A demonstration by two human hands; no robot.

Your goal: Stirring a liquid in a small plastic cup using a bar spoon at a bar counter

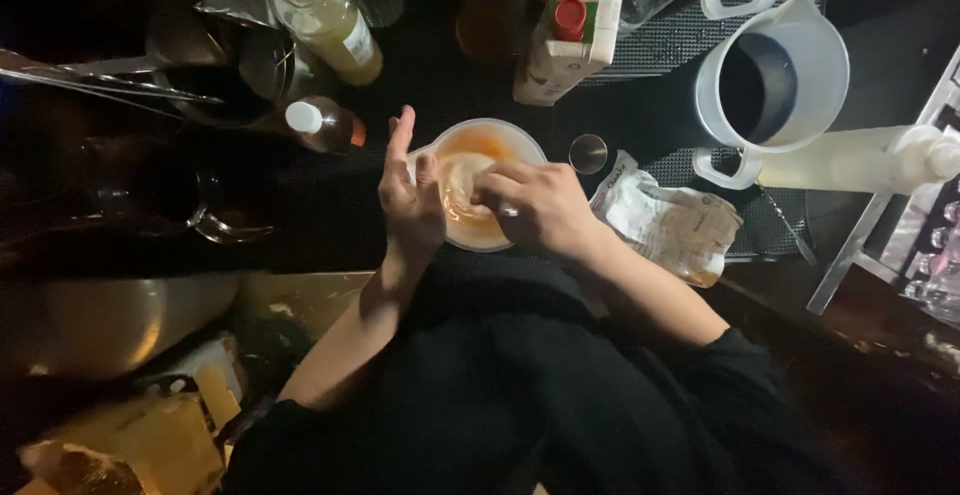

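Black sleeves nearest. Right hand (540, 210) over pale bowl (478, 185), fingers pinching cloth-like strainer (462, 177) inside; left hand (410, 195) at the bowl's left rim, fingers spread, holding nothing.

Translucent plastic jug (478, 145) holding orange liquid, upright on the dark counter (320, 215); a pale, crumpled cloth-like filter (462, 180) (partly hidden) sits inside its mouth.
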